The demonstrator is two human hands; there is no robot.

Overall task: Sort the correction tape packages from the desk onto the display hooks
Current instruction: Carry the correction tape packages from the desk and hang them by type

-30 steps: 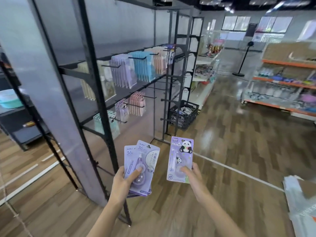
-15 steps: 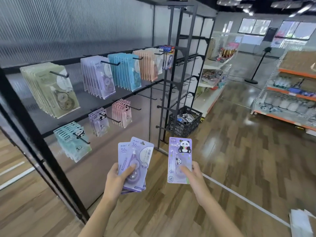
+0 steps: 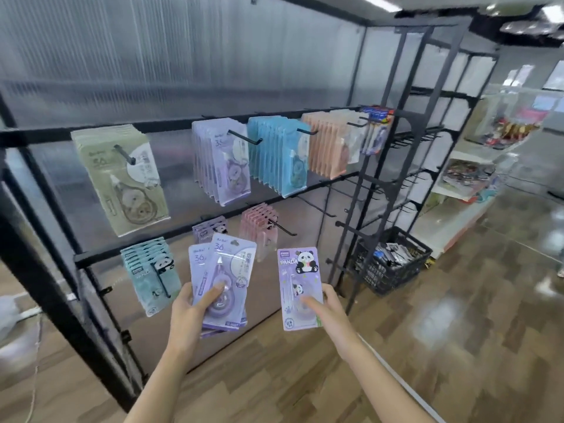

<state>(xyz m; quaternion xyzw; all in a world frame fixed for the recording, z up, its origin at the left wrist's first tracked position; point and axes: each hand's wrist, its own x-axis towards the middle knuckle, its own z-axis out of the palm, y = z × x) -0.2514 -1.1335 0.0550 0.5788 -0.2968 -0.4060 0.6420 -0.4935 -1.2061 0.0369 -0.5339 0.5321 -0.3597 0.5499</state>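
Hands (image 3: pixel 195 312) gripping purple packages (image 3: pixel 224 282), hooks (image 3: pixel 244 138) ahead

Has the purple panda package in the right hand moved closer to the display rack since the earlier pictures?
Yes. The panda package in the right hand now sits nearer the display rack, just below the pink packages; earlier it was farther back.

Matt black metal for the display rack (image 3: pixel 393 148) and its hooks (image 3: pixel 244 138). Glossy clear plastic over printed card on the purple packages (image 3: pixel 300 285). Ribbed translucent plastic backing panel (image 3: pixel 152 56). Shiny polished wood-look floor (image 3: pixel 457 300). Black plastic basket (image 3: pixel 393 267).
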